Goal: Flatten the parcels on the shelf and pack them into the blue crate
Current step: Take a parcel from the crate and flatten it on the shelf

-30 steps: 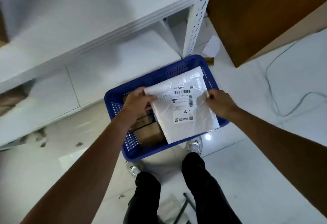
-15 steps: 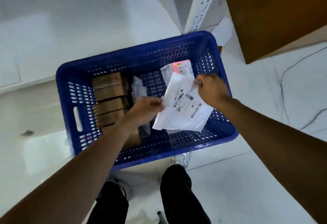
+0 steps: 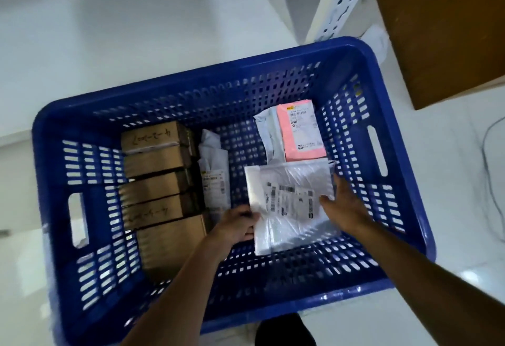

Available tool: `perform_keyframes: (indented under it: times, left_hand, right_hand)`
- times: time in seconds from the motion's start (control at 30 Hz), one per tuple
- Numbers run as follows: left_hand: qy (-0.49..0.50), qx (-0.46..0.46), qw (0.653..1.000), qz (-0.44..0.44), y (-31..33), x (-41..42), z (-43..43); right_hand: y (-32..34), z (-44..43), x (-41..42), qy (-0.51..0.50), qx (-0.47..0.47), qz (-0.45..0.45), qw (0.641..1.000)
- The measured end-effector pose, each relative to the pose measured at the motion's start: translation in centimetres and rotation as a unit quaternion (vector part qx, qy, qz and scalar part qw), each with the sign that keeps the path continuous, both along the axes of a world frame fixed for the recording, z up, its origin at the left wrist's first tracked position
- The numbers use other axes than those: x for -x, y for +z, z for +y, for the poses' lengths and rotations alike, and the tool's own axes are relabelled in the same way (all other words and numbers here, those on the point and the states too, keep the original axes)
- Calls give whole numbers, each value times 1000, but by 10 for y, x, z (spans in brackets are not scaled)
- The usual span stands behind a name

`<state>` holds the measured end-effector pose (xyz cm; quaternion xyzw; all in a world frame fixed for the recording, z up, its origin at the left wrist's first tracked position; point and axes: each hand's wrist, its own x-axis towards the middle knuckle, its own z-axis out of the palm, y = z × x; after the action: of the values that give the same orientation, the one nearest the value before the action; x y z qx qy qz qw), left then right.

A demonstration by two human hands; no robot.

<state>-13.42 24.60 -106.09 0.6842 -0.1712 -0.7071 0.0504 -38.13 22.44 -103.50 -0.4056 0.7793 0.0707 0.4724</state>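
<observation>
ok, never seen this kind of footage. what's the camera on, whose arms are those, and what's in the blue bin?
There is no robot here. One wide-angle camera sits on a person's head and looks down, so the two bare arms coming in from the bottom are the wearer's own. The blue crate stands on a pale floor beside a white shelf post. Inside, a row of brown cardboard boxes fills the left side, a thin white parcel lies next to them, and a pink-labelled parcel sits at the far right. The left hand and the right hand touch opposite edges of a white plastic mailer, low in the crate.
</observation>
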Motion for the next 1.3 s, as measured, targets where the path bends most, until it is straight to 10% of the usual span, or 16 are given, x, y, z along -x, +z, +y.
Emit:
perform_keyframes:
  times: [0.3, 0.47, 0.67, 0.8, 1.3]
  left_hand:
    - [-182, 45, 975, -116, -73, 39, 10]
    - [-297, 78, 905, -296, -75, 50, 4]
    - [-517, 488, 670, -212, -76, 61, 13]
    - [-626, 488, 585, -168, -114, 55, 14]
    - [-614, 436, 651, -98, -116, 32, 14]
  right_hand:
    - [-47, 17, 2, 297, 150, 139, 933]
    - [-65, 3, -4, 390, 87, 50, 915]
    - [-89, -5, 7, 448, 79, 39, 890]
    - [-106, -15, 18, 394, 50, 26, 917]
    - [-104, -21, 18, 363, 26, 79, 928]
